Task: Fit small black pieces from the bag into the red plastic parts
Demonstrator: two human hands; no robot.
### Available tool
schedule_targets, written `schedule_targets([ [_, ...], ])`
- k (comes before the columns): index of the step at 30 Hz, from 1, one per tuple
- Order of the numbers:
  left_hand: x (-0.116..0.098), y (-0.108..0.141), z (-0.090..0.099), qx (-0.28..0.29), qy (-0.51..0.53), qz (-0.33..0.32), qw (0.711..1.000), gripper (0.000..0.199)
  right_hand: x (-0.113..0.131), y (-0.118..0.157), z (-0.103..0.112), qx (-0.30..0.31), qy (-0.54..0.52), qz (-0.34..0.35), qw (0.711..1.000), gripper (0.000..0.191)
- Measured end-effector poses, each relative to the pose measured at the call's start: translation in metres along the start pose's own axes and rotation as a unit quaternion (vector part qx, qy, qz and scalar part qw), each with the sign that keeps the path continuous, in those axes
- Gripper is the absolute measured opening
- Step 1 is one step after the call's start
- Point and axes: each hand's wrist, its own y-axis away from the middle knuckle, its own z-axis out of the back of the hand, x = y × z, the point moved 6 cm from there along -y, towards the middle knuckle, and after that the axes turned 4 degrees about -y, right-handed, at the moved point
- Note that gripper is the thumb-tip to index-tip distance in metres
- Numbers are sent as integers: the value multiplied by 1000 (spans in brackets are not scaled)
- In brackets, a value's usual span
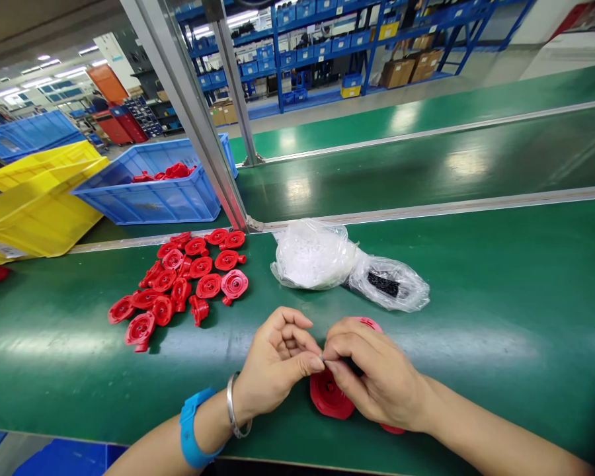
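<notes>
Both my hands meet above a red round plastic part [331, 395] that lies on the green bench. Thumb and forefinger of my left hand [280, 360] are pinched together, its other fingers loosely curled. Against those fingertips, my right hand [379, 370] pinches too. A tiny greyish thing shows between the fingertips, too small to name. More red plastic pieces [369, 323] peek out behind and below my right hand, mostly hidden by it. Beyond the hands lie a clear bag of small white pieces [315, 256] and an open clear bag with black pieces [384, 284].
Several red round parts [178, 281] are spread on the bench to the left. Behind them stand a blue bin [153, 198] holding red parts and yellow bins [39, 211]. A metal post [193, 112] rises from the bench's back rail. Blue shelving [277, 59] stands farther off.
</notes>
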Motion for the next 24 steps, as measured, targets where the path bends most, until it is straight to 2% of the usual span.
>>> schedule_targets([
  [5,3,0,2,-8,-17,6,1000,39,-2,-1,-1,6,-19,6,1000,12],
  [12,-1,-2,3,-22,-24,-5,999,36,-6,-5,3,-12,-78,-23,997,14],
  [18,-1,-2,3,-17,-41,-9,999,18,-6,-5,5,-19,-88,-31,995,13],
  [24,-1,-2,4,-26,-49,-5,998,18,-6,-5,5,-20,-83,-36,996,11],
])
